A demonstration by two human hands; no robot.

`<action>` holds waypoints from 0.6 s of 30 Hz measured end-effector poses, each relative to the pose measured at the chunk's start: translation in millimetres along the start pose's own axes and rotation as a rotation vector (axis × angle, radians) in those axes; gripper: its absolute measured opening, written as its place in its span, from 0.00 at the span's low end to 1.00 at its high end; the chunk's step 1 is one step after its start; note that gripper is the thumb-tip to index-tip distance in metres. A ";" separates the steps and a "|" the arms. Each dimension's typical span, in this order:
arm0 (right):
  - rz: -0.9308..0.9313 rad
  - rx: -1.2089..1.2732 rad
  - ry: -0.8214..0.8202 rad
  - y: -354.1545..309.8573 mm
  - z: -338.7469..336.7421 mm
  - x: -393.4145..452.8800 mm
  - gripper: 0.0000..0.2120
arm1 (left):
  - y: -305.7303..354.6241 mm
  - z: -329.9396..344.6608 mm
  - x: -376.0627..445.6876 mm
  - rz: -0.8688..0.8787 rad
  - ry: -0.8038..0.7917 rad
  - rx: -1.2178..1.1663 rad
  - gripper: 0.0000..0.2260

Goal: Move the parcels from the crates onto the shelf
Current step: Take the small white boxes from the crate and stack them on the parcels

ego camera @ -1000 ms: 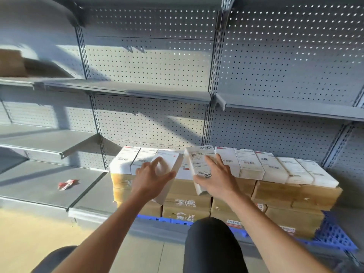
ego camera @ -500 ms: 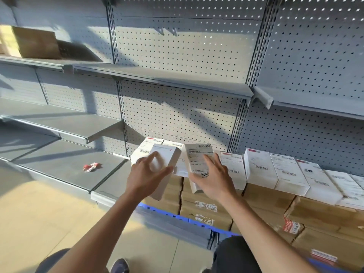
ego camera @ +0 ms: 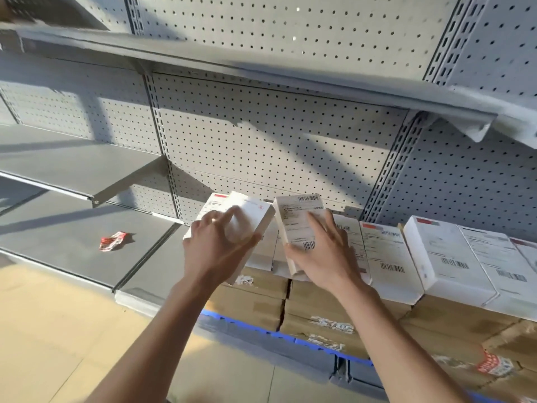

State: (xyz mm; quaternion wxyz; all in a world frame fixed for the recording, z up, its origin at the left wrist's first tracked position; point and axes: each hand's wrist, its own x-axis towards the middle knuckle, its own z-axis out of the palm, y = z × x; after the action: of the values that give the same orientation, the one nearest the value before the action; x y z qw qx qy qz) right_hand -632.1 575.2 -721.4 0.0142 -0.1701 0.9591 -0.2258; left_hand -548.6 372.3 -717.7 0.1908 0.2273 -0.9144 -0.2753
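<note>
The left hand (ego camera: pixel 216 248) curls its fingers round a white parcel (ego camera: pixel 252 221), tilted and lifted above the row of white parcels (ego camera: pixel 447 257). The right hand (ego camera: pixel 325 254) holds a second labelled parcel (ego camera: pixel 297 219) just beside it, fingers on its face, thumb under the edge. The row lies on stacked brown boxes (ego camera: pixel 252 301) over a blue crate (ego camera: pixel 232 321), beside the grey shelf (ego camera: pixel 66 228), where a red wrapper (ego camera: pixel 112 240) lies.

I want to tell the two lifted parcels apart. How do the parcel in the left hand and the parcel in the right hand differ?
The left-hand parcel shows a mostly plain white face; the right-hand parcel shows a printed label with barcodes. The left hand covers more of its parcel than the right hand does. Both are white, flat, tilted boxes.
</note>
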 end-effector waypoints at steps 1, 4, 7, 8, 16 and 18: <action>0.007 0.006 0.002 0.5 2.8 2.5 0.41 | 0.7 0.7 4.2 0.003 -0.004 0.022 0.33; 0.011 -0.004 -0.001 -0.1 8.9 5.3 0.39 | 0.0 4.2 13.2 0.019 -0.023 0.100 0.32; 0.019 -0.049 -0.054 -5.3 8.5 7.1 0.37 | -6.4 8.8 17.8 0.024 -0.024 0.158 0.35; 0.019 -0.061 -0.068 -8.0 7.0 8.2 0.36 | -7.6 10.2 19.7 0.023 -0.028 0.174 0.35; 0.024 -0.095 -0.091 -17.2 9.5 15.0 0.36 | -11.1 22.5 22.5 0.066 -0.074 0.367 0.37; 0.010 -0.074 -0.093 -14.6 8.9 12.8 0.36 | -9.1 23.0 20.6 0.078 -0.081 0.384 0.37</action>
State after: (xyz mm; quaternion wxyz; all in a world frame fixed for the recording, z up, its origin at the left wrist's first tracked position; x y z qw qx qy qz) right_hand -638.6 554.9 -722.3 0.0535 -0.1761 0.9659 -0.1819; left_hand -573.6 364.4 -736.2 0.1176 0.2127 -0.9651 -0.0973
